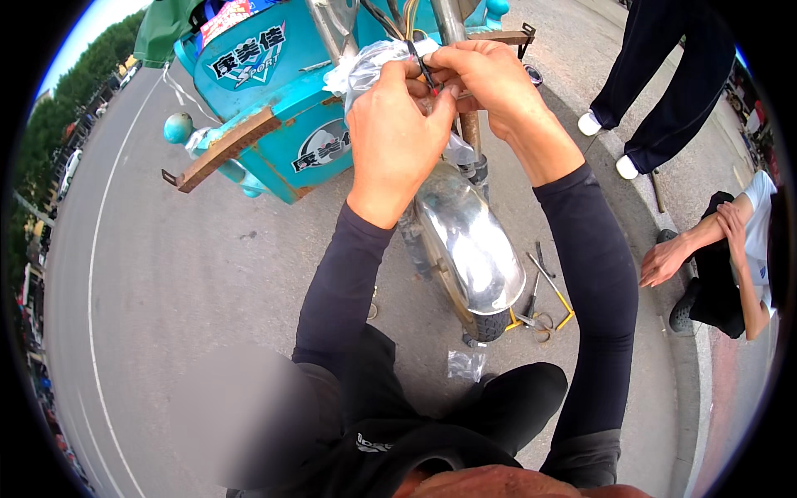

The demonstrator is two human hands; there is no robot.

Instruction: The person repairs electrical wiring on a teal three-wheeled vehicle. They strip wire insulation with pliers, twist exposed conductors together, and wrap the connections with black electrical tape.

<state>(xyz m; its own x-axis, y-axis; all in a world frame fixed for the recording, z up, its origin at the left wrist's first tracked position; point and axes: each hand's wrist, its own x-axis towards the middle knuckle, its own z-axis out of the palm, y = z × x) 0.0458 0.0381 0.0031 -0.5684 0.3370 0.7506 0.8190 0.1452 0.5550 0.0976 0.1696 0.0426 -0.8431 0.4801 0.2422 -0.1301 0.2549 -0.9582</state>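
Note:
My left hand [386,137] and my right hand [494,83] are raised close together at the front of a teal three-wheeled vehicle. Their fingertips pinch a thin dark wire [426,73] with a small red bit near its lower end, mostly hidden by my fingers. More coloured wires [408,18] come down from above between two metal fork tubes. A crumpled clear plastic bag [359,73] hangs behind my left hand. Below my hands is the shiny metal mudguard [469,241] over the front wheel [491,325].
Pliers, scissors [543,326] and a yellow hacksaw frame [566,300] lie beside the wheel. A small clear bag [466,363] is on the ground. Rusty brackets [228,149] jut from the teal body [286,170]. One person stands by the kerb; another sits at right.

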